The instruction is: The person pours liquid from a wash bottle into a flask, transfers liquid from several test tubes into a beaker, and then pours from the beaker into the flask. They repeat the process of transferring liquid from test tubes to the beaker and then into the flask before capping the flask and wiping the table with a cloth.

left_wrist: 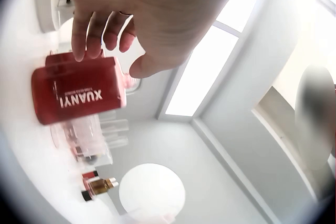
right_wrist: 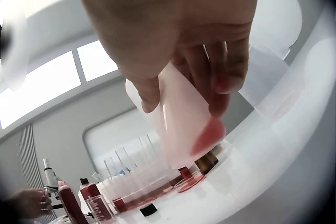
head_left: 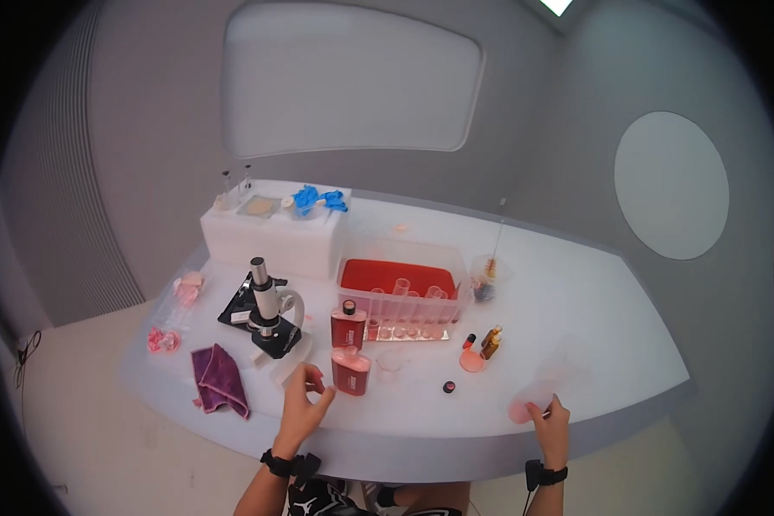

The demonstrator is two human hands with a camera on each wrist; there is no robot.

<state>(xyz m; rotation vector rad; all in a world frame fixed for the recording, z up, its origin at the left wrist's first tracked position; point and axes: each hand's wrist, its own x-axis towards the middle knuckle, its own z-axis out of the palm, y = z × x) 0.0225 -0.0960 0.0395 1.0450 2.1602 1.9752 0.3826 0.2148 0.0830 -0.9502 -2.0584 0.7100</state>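
My left hand is beside a red flat bottle, fingers loosely bent; in the left wrist view the hand shows nothing held, near the bottle with white lettering. A second red bottle with a black cap stands just behind. On the right, my right hand holds a pale pink translucent vessel above the table. The right wrist view shows the hand with thumb and fingers around this cone-shaped vessel, red at its lower end.
A tub of red liquid stands mid-table behind a tube rack. A microscope and purple cloth are on the left. A black cap, small brown bottles and a pink dish lie between the hands.
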